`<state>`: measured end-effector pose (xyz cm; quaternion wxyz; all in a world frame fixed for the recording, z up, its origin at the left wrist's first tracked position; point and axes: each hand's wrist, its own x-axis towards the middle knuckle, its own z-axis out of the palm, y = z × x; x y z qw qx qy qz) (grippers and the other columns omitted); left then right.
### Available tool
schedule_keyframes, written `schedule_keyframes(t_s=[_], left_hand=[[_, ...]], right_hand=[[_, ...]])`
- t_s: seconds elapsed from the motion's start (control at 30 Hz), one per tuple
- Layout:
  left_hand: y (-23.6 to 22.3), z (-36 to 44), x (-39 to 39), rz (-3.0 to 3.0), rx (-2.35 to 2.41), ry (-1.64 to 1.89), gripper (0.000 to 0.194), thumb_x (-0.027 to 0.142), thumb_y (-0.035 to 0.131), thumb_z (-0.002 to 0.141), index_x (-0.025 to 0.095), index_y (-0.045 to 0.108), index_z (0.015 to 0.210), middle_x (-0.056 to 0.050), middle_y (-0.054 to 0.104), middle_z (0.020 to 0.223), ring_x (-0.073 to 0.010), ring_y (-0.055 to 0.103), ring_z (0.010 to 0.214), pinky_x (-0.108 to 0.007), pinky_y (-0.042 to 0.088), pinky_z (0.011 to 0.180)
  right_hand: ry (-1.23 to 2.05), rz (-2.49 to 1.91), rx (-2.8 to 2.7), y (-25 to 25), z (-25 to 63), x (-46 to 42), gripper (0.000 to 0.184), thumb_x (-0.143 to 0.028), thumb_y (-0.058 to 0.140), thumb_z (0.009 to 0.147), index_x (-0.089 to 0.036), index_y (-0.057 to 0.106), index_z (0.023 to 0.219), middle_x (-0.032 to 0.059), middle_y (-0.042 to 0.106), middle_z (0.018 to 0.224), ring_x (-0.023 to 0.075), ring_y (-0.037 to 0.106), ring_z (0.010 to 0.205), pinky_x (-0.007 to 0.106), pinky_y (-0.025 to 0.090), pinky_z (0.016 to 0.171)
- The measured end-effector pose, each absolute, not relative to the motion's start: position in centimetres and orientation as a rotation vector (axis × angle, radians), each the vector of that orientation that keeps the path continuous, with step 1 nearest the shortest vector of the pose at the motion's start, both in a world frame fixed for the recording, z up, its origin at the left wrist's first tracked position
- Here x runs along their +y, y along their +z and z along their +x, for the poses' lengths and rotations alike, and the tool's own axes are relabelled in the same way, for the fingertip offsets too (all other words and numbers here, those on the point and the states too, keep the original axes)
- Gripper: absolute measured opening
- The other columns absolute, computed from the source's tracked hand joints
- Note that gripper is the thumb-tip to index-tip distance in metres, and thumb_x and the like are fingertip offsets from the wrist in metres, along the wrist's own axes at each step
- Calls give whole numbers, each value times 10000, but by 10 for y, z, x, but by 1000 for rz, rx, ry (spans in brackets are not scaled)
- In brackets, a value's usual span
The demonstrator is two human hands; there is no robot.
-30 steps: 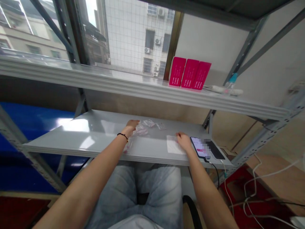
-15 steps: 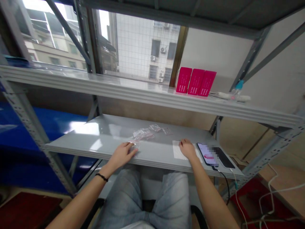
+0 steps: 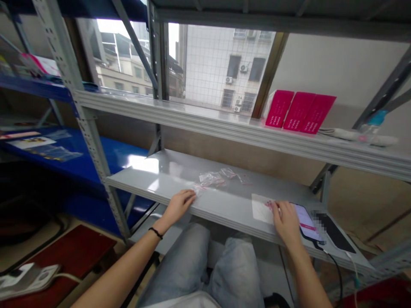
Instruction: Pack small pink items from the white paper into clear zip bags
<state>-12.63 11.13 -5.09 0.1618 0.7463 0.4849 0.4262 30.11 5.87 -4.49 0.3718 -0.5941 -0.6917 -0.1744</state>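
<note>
My left hand [image 3: 180, 206] rests at the front edge of the grey shelf [image 3: 173, 179], fingers stretched out and together. Its fingertips reach the nearest of several small clear zip bags with red seal lines [image 3: 210, 179], which lie in a loose group. My right hand [image 3: 285, 217] is over the right edge of a white paper sheet [image 3: 260, 209], fingers loosely bent and a little apart, with nothing visible in them. Small pinkish-red bits [image 3: 269, 205] lie on the paper beside its fingertips; they are too small to name. A lit phone [image 3: 307, 223] is just right of that hand.
A dark flat device [image 3: 337, 233] with a cable lies right of the phone. Pink boxes [image 3: 298, 112] and a clear bottle with a blue top [image 3: 375, 122] stand on the upper shelf [image 3: 205, 122]. A metal post [image 3: 96, 158] rises at left. A power strip [image 3: 30, 280] lies lower left.
The view has swung left, so things appear farther right. My right hand has shifted toward the phone, and pinkish-red bits now show on the paper. My left hand stays by the bags.
</note>
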Motion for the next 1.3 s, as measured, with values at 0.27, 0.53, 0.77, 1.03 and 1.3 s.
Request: schedule_keyframes(t_s=[0.27, 0.53, 0.77, 1.03, 1.3], left_hand=[[-30, -121, 79, 1297, 1328, 1779, 311, 486, 681, 821, 190, 749, 891, -62, 762, 903, -236, 675, 913, -358, 507, 904], [-57, -59, -17, 732, 951, 1413, 380, 509, 843, 660, 163, 736, 773, -54, 741, 803, -205, 688, 812, -304, 555, 774], [-125, -57, -12, 754, 1064, 1297, 488, 602, 843, 588, 162, 699, 741, -47, 738, 756, -241, 703, 805, -330, 568, 797], [-149, -69, 8, 1205, 1284, 1394, 605, 702, 784, 536, 219, 732, 897, -95, 782, 938, -319, 728, 924, -440, 574, 907], [-151, -37, -26, 1569, 1098, 1126, 518, 666, 655, 775, 206, 777, 980, -120, 793, 1015, -291, 740, 943, -338, 592, 861]], right_hand=[[299, -1299, -1714, -20, 228, -10, 293, -401, 479, 987, -202, 612, 1155, 98, 650, 1040, 221, 597, 923, 339, 467, 849], [1041, -1097, -1473, -91, 124, -44, 395, -466, 631, 904, -210, 675, 1202, 76, 702, 1033, 195, 635, 874, 285, 496, 766], [1130, -1151, -1213, -149, 101, -45, 516, -675, 658, 800, -168, 689, 713, 13, 616, 638, 153, 557, 622, 246, 407, 595], [1077, -1193, -1051, -170, 121, -25, 614, -771, 676, 698, -158, 704, 697, -1, 560, 556, 117, 449, 489, 236, 301, 487], [900, -1278, -1492, -163, 116, -28, 172, -246, 654, 824, -161, 686, 677, 3, 596, 683, 139, 547, 661, 235, 356, 605]])
